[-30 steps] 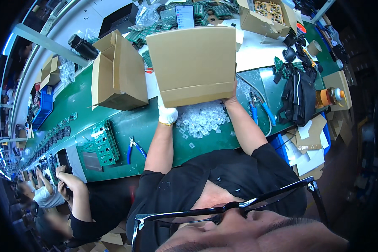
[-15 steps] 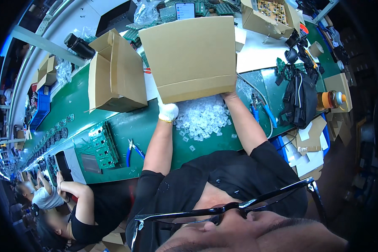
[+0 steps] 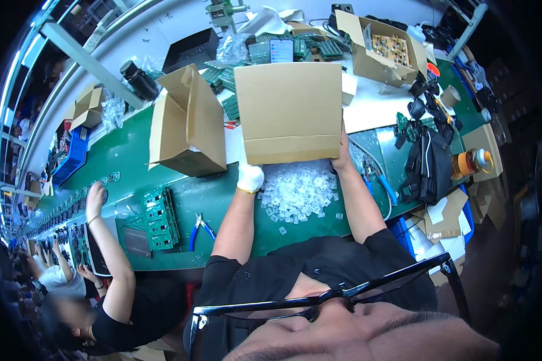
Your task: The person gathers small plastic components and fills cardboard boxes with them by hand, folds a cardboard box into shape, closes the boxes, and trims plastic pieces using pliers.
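A brown cardboard box (image 3: 290, 111) is held up in front of me between both hands, its broad flat side facing me. My left hand (image 3: 250, 178), in a white glove, grips its lower left corner. My bare right hand (image 3: 342, 155) holds the lower right side, and most of the fingers on both hands are hidden by the cardboard. Just below the box's bottom edge, a heap of small clear plastic pieces (image 3: 300, 192) lies on the green bench mat, a few of them scattered apart.
Left of the box stands an open cardboard carton (image 3: 190, 123). Nearer me lie green circuit boards (image 3: 161, 218) and blue-handled pliers (image 3: 200, 231). A phone (image 3: 281, 51) rests among boards behind. On the right are a black bag (image 3: 429, 150) and a bottle (image 3: 471, 162). A co-worker's arm (image 3: 111, 240) reaches in at left.
My view has shifted, so the bench appears lower and further right. The box looks smaller and more level, still in both hands. The co-worker's arm has stretched out toward the row of boards.
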Action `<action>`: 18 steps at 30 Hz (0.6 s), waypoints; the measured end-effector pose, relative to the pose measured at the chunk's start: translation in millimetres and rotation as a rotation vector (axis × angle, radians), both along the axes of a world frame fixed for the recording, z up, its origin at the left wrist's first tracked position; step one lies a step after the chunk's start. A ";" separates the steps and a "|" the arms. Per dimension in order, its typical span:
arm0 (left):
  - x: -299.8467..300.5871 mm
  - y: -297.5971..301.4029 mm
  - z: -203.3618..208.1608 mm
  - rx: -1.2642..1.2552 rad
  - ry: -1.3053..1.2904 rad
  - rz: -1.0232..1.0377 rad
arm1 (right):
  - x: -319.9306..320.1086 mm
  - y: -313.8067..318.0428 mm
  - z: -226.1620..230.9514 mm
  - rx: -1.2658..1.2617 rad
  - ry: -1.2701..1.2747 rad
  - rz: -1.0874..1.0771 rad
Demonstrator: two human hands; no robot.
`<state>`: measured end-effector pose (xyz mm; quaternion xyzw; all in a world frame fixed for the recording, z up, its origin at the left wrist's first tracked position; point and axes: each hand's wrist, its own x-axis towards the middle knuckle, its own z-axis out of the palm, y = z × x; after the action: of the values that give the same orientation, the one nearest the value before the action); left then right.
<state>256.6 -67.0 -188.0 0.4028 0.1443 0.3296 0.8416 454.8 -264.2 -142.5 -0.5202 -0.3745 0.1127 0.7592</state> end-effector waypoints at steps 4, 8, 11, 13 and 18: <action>9.8 -13.2 18.9 0.274 -0.062 -0.019 | 16.8 -9.2 -13.6 -0.035 0.279 0.098; 8.2 -3.1 29.1 0.370 -0.165 0.024 | 7.8 22.3 -7.1 0.094 0.405 0.013; 27.9 -12.9 55.9 0.271 -0.056 0.019 | 27.0 19.9 -12.1 0.093 0.524 -0.050; 25.7 -7.5 50.7 0.261 0.004 0.027 | 23.1 28.7 -4.6 0.126 0.579 -0.019; 26.2 -3.2 41.3 0.242 0.057 0.029 | 17.1 18.0 7.8 -0.013 0.195 -0.027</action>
<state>282.8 -70.2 -146.7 0.5084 0.1330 0.3451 0.7776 471.8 -246.2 -134.7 -0.5168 -0.2913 0.1551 0.7900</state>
